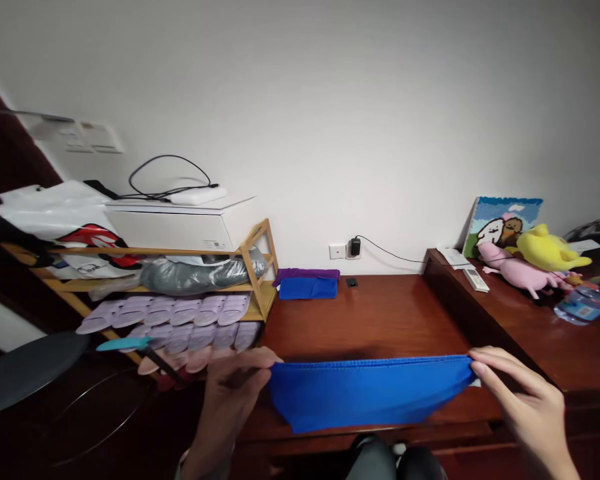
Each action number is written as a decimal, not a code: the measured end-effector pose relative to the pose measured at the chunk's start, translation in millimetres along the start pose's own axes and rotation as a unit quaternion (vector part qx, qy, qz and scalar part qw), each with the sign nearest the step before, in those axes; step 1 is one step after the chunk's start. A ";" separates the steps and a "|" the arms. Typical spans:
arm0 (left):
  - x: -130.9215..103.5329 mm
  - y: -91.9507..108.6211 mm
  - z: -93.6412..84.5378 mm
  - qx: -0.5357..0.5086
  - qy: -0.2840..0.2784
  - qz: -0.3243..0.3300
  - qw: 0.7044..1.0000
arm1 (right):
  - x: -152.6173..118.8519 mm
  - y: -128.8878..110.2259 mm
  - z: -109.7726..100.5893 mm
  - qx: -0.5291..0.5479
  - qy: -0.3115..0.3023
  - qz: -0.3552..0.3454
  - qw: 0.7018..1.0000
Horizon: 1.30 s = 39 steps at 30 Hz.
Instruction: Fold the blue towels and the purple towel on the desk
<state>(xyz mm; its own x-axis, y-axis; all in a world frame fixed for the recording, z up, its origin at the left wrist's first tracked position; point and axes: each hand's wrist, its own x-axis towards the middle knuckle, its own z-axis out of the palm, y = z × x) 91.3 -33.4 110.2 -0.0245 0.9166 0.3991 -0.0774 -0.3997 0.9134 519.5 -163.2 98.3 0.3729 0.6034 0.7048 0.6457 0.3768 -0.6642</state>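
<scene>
A blue cloth point(370, 393) hangs stretched between my two hands above the front of the brown table point(350, 323), its top edge nearly straight. My left hand point(237, 393) pinches the cloth's upper left corner between thumb and fingers. At the upper right corner, my right hand point(523, 397) is closed on the cloth in the same way. Toward the back left of the table lie a folded blue cloth point(308, 289) and a purple cloth point(307, 273), the purple one partly covered by the blue.
On the left, a wooden rack point(257, 280) holds slippers point(173, 311), and a white box point(180, 227) is on top. A raised ledge point(500, 327) at right bears plush toys point(550, 250), a remote point(476, 280) and a bottle point(585, 303). A stool point(30, 370) stands at lower left.
</scene>
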 end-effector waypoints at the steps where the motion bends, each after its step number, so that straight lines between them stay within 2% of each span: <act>1: 8.5 -9.5 3.0 0.003 0.002 -0.012 1.000 | 3.3 7.7 4.7 -0.002 -0.003 0.012 1.000; 3: 34.6 -39.9 14.2 0.011 0.005 -0.042 0.999 | 14.6 33.8 24.4 0.004 -0.024 0.050 0.998; 4: 50.8 -61.3 21.9 0.020 0.003 -0.050 0.999 | 21.7 52.6 39.7 0.010 -0.038 0.074 0.996; 6: 84.5 -114.6 39.4 0.036 -0.015 -0.062 0.997 | 34.9 99.8 79.7 0.025 -0.068 0.128 0.989; 9: 124.0 -205.3 64.0 0.105 -0.041 -0.089 0.990 | 43.5 179.8 151.9 0.007 -0.111 0.209 0.972; 12: 141.4 -281.1 81.4 0.199 -0.036 -0.116 0.972 | 34.6 244.9 216.5 -0.074 -0.142 0.240 0.957; 14: 144.9 -315.9 88.0 0.232 -0.035 -0.119 0.965 | 24.1 273.9 247.1 -0.098 -0.154 0.243 0.953; 16: 147.1 -340.1 90.3 0.262 -0.039 -0.112 0.958 | 14.8 294.2 266.3 -0.112 -0.159 0.241 0.951; 19: 152.1 -363.0 87.4 0.302 -0.057 -0.087 0.948 | 8.4 314.9 278.8 -0.138 -0.166 0.228 0.949; 22: 152.5 -373.4 85.8 0.337 -0.072 -0.040 0.938 | 7.3 322.8 283.8 -0.161 -0.173 0.213 0.948; 24: 144.4 -375.1 92.8 0.354 -0.088 -0.001 0.931 | 3.4 316.1 292.3 -0.195 -0.167 0.178 0.950; 27: 119.3 -376.1 116.7 0.365 -0.146 0.059 0.918 | -13.7 288.4 319.8 -0.231 -0.204 0.048 0.950; 29: 101.2 -379.2 133.2 0.407 -0.202 0.104 0.885 | -29.8 267.0 341.9 -0.229 -0.282 -0.022 0.931; 32: 86.6 -387.3 142.0 0.502 -0.261 0.133 0.814 | -45.4 251.6 358.4 -0.260 -0.377 -0.018 0.889; 35: 89.5 -395.5 131.0 0.532 -0.275 0.121 0.792 | -40.9 264.3 343.1 -0.315 -0.407 0.039 0.856; 39: 101.3 -401.2 113.6 0.523 -0.274 0.114 0.799 | -22.6 297.7 303.3 -0.363 -0.403 0.105 0.833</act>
<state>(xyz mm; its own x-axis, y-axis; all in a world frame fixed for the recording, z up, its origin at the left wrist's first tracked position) 233.2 218.8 -206.7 0.5437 0.7919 0.2780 0.7486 -0.6074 0.2659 501.2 148.5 -190.9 0.1482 0.9890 0.0005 0.9648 -0.1445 -0.2197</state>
